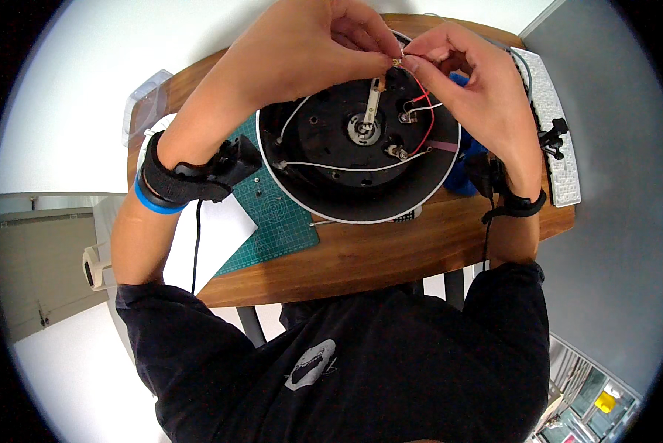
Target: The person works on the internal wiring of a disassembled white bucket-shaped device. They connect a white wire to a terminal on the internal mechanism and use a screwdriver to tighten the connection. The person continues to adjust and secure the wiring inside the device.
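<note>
Over the far rim of a round black appliance housing (309, 196) with a white edge, my two hands meet fingertip to fingertip. My left hand (339, 48) is closed in a pinch on a small brass-coloured wire end (396, 63). Pinched beside it, my right hand (468, 74) grips the wire at the same spot. A red wire (433, 122) runs down from there into the housing. Inside lie white wires (361, 169), a round metal centre piece (364, 131) and a metal strip (373, 100). My fingers partly hide the held join.
A green cutting mat (276, 236) with small screws (258, 184) and white paper (210, 236) lie left on the wooden table (346, 255). Blue material (458, 173) sits right of the housing; a white keyboard-like slab (560, 148) stands at the right edge. Cables hang from both wrist straps.
</note>
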The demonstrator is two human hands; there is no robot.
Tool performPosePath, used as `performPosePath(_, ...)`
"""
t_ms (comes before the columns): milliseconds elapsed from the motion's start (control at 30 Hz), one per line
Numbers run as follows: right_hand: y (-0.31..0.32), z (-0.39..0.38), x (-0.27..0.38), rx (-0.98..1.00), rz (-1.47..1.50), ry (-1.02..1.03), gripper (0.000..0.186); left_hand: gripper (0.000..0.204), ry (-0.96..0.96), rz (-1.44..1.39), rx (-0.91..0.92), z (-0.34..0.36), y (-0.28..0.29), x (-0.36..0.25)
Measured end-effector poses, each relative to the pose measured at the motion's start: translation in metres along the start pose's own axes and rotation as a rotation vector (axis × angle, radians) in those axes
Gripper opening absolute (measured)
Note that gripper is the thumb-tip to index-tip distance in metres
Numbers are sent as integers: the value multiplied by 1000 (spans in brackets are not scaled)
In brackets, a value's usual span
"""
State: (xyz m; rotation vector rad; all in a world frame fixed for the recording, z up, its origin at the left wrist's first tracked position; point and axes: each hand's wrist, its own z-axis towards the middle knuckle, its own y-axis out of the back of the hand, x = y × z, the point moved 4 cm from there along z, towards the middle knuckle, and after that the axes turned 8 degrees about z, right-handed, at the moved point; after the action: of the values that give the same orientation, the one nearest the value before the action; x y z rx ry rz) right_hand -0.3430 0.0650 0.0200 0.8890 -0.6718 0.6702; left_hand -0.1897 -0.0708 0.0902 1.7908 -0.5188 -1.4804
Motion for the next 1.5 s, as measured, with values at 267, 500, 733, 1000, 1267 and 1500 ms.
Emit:
performPosePath(267, 1, 0, -2, 21, 19, 12, 15, 15, -39, 46, -36, 1, -1, 4)
performPosePath(500, 0, 1, -4, 23, 40, -2, 15, 17, -62, 8, -22, 3, -3, 9)
performPosePath(733, 2, 1, -5, 26, 41, -10, 16, 20, -40, 26, -54, 5, -6, 8)
performPosePath(1000, 3, 3, -7, 29, 81, -13, 16, 17, 41, 25, 33, 4, 3, 5)
performPosePath(1267, 0, 3, -4, 24, 70, -22, 16, 17, 87, 8, -14, 10, -9, 9)
performPosePath(1500, -1, 2, -4, 28, 85, -31, 16, 18, 63, -55, -23, 8, -11, 13)
